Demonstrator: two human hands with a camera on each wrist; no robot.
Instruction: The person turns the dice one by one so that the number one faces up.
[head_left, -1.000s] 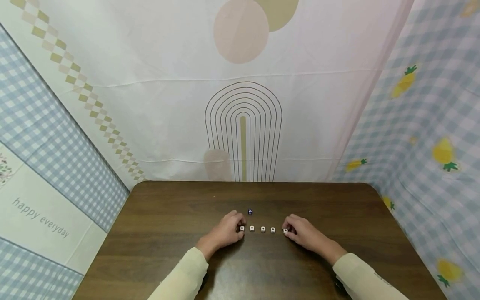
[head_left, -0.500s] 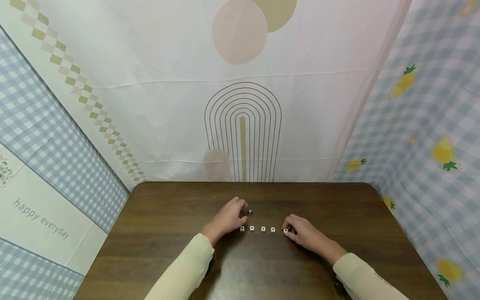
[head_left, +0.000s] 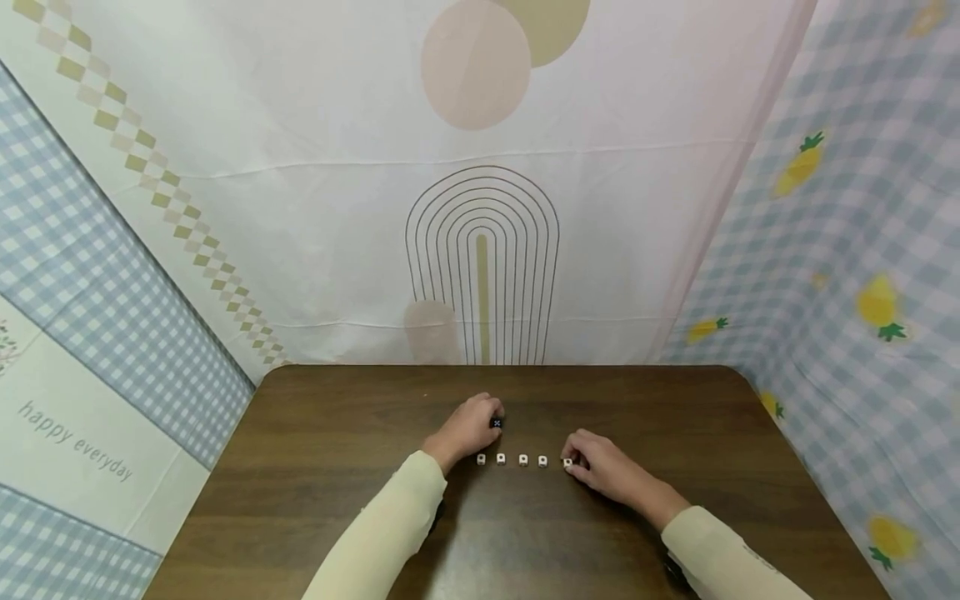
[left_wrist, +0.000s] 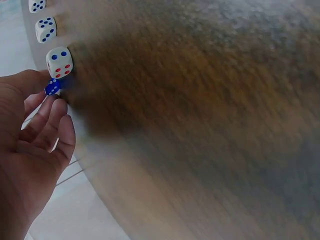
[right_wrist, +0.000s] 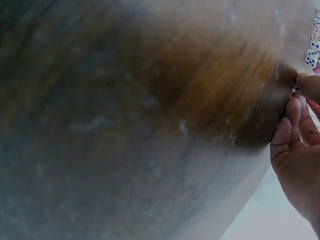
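Note:
My left hand [head_left: 463,430] pinches a blue die [head_left: 497,423] between thumb and fingers, behind a row of white dice. In the left wrist view the blue die [left_wrist: 52,87] shows white pips, and a white die [left_wrist: 59,62] with blue and red pips appears just above it. At the row's right end my right hand [head_left: 606,468] pinches a white die [head_left: 567,462], which its fingertips mostly cover in the right wrist view. Several other white dice, among them the leftmost die [head_left: 482,459], stand spaced apart between the hands.
The dice are on a dark brown wooden table [head_left: 300,500] with rounded far corners. A pale patterned cloth [head_left: 337,233] hangs behind its far edge. Checked cloths, including one with pineapple prints [head_left: 877,304], hang at both sides.
My left hand has left the leftmost white die, moved back and slightly right, and taken hold of the blue die. The right hand stays on its white die.

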